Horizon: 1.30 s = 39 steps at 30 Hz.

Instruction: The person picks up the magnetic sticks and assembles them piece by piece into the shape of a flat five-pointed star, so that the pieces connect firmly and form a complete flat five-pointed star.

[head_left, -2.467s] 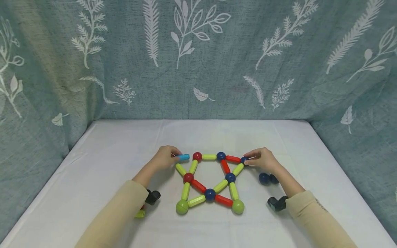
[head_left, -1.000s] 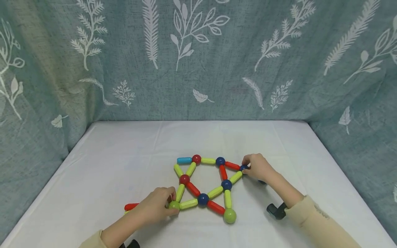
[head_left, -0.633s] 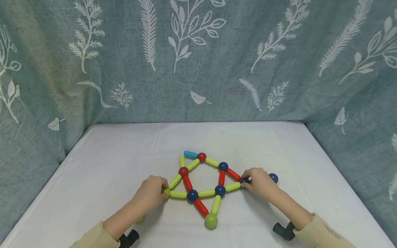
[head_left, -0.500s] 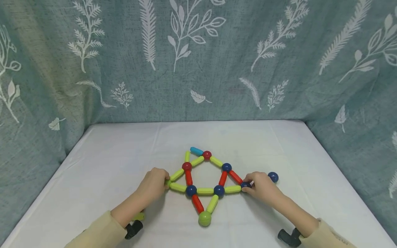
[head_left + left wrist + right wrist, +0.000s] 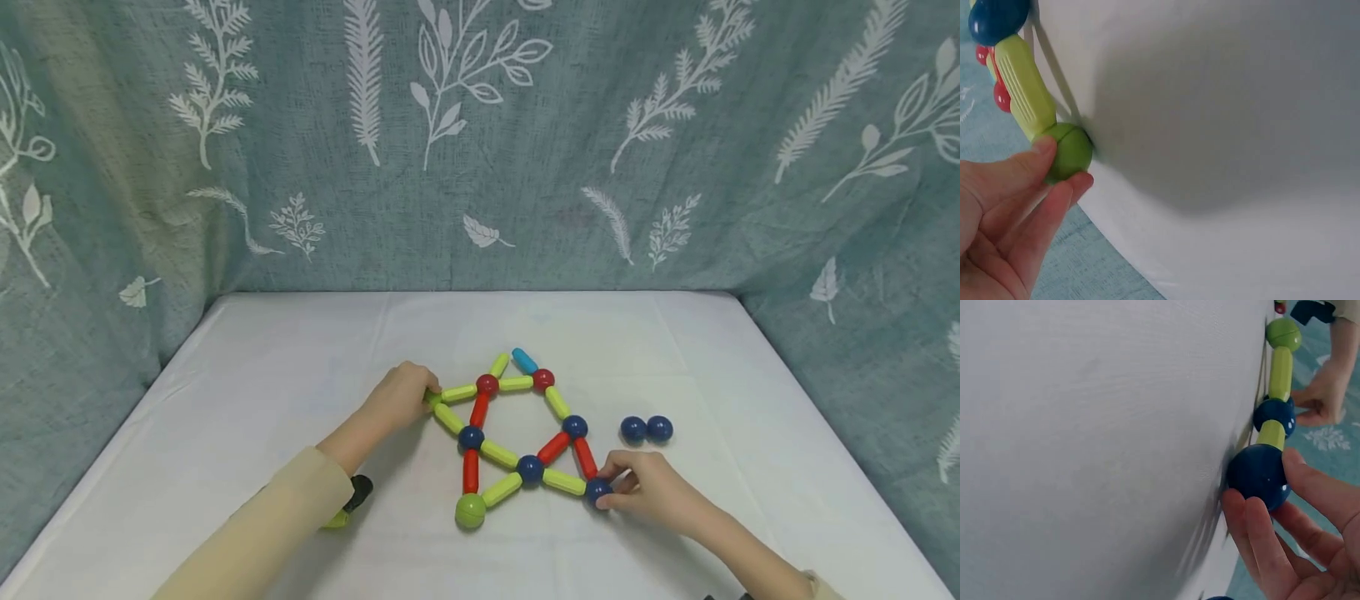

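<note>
A flat frame of magnetic rods and balls lies on the white table. My left hand (image 5: 399, 398) pinches the green ball (image 5: 1074, 152) at its left corner between thumb and fingers. At the near right corner, my right hand (image 5: 652, 492) holds a dark blue ball (image 5: 1259, 475) by its fingertips. Yellow-green and red rods link the balls in between. A light blue rod (image 5: 525, 361) sticks out from one red ball (image 5: 543, 380) at the far side; a yellow-green rod (image 5: 499, 364) points out from the other red ball (image 5: 487, 384), their free ends apart. Another green ball (image 5: 470, 511) forms the front corner.
Two loose dark blue balls (image 5: 647, 429) sit side by side right of the frame. A yellow-green piece (image 5: 338, 520) shows partly from behind the left sleeve. A leaf-patterned curtain (image 5: 480, 167) hangs behind the table (image 5: 285, 350).
My left hand let go of the light blue rod, now joined to a red ball, and took the green ball. Both hands turned the frame clockwise, left side away, right side nearer.
</note>
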### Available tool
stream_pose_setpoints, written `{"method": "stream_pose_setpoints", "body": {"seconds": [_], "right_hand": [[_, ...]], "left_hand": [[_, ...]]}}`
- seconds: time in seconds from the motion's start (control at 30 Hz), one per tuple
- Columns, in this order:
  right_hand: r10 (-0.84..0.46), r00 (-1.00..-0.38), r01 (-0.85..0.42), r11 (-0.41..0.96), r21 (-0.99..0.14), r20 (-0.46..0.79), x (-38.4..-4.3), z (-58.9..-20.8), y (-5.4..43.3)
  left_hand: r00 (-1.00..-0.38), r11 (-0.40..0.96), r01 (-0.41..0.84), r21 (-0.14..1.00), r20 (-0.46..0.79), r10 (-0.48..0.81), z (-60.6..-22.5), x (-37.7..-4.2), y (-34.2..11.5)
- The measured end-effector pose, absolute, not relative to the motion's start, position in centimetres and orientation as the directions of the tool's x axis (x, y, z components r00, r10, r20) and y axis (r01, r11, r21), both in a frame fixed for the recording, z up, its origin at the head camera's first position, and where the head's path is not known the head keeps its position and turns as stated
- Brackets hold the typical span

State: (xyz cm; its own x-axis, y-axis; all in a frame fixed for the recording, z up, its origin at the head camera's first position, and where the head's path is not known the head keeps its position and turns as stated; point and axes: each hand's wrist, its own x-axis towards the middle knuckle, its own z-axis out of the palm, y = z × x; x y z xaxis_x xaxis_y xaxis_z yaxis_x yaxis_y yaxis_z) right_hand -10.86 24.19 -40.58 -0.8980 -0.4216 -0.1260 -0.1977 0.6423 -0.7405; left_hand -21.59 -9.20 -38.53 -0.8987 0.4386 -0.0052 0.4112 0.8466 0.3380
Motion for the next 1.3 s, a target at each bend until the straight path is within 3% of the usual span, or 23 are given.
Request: {"method": "stream_pose_setpoints", "body": {"seconds": [0.37, 0.63, 0.73, 0.9, 1.07, 1.3], "right_hand": [[-0.490, -0.864, -0.233, 0.593, -0.770, -0.115, -11.1, -40.2, 25.4], [-0.354, -0.921, -0.359, 0.607, -0.709, 0.163, -12.7, -39.3, 28.9], [-0.316, -0.927, -0.364, 0.620, -0.695, 0.203, -13.8, -39.1, 30.6], [-0.354, -0.934, -0.273, 0.614, -0.741, 0.052, -15.5, -39.0, 33.0], [-0.449, -0.889, -0.229, 0.601, -0.766, -0.087, -17.0, -39.3, 34.1], [-0.483, -0.865, -0.218, 0.609, -0.762, -0.138, -17.8, -40.0, 34.1]], "left_hand": [[-0.897, 0.846, 0.410, 0.342, -0.019, 0.442, -38.5, -22.9, -8.7], [-0.905, 0.854, 0.383, 0.352, -0.040, 0.423, -38.6, -23.0, -8.8], [-0.907, 0.852, 0.380, 0.360, -0.036, 0.420, -38.6, -23.0, -8.9], [-0.910, 0.851, 0.376, 0.366, -0.027, 0.413, -38.7, -23.0, -8.7], [-0.911, 0.857, 0.376, 0.353, -0.027, 0.411, -38.6, -22.8, -8.4], [-0.898, 0.846, 0.398, 0.355, -0.036, 0.438, -38.7, -22.8, -9.3]]}}
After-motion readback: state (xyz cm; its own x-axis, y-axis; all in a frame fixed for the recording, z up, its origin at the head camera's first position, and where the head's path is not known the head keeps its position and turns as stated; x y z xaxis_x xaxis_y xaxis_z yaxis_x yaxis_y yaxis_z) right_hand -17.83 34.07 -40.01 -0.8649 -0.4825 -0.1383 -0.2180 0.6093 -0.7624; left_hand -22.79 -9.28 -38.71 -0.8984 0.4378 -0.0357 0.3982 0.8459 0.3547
